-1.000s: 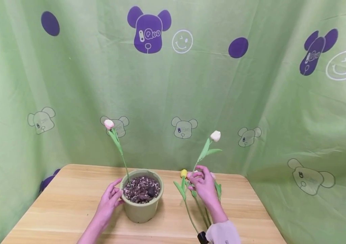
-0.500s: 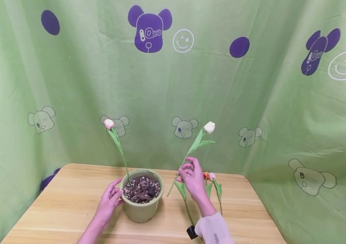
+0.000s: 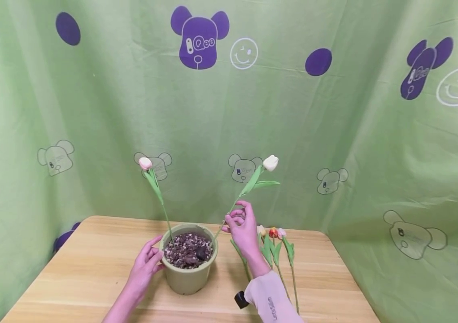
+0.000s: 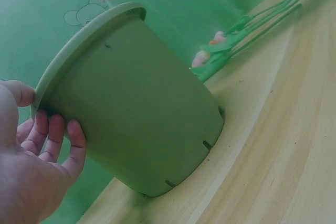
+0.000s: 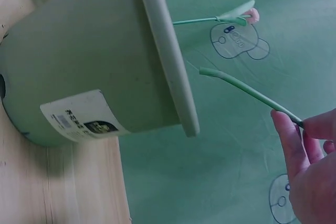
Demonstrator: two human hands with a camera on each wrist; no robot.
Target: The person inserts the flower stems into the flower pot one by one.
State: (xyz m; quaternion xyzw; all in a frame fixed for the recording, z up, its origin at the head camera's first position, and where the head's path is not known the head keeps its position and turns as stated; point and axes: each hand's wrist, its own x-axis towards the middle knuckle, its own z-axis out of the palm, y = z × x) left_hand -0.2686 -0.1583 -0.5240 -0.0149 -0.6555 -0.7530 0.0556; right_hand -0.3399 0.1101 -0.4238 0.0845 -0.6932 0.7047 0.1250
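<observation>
- The right hand (image 3: 244, 226) pinches the stem of a white artificial tulip (image 3: 270, 163) between thumb and fingers; the stem's lower end hangs just above the rim of the green flower pot (image 3: 189, 273).
- The left hand (image 3: 146, 264) rests with relaxed, nearly straight fingers against the pot's side, thumb at the rim, bracing it on the tabletop (image 3: 71, 269).
- A pink tulip (image 3: 145, 163) already stands in the pot's gravel (image 3: 184, 251).
- Risk: the thin stem may buckle or skid on the gravel if pushed at a slant.
- Risk: the leaning bloom could knock the planted tulip or tip the pot.
- Spare tulips (image 3: 273, 244) lie near the right forearm, which could sweep them aside.
</observation>
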